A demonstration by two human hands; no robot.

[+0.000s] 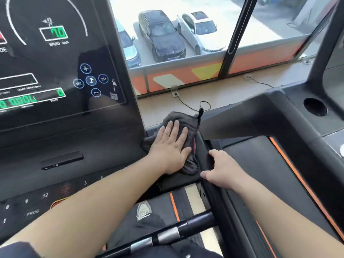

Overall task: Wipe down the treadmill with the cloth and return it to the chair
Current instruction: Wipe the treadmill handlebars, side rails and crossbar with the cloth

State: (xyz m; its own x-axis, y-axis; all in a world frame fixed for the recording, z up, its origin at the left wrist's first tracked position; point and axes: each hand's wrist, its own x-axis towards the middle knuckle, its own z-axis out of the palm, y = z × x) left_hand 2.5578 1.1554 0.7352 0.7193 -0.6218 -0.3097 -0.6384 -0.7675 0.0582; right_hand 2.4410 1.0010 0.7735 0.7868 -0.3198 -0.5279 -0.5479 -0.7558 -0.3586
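- Bar [167,236]: silver-banded, at the near edge of the treadmill [104,142].
- Right hand [221,170]: fingers curled round the side rail [211,194].
- Left hand [172,146]: fingers straight, slightly spread, pressing flat on the cloth.
- Cloth [186,119]: dark, at the console's right edge.
- Screen [55,62]: lit.
- Cars [163,34]: beyond the window.

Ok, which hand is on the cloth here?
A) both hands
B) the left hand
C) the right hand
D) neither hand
B: the left hand lies flat, fingers straight, on the dark cloth, while the right hand grips the black rail beside it.
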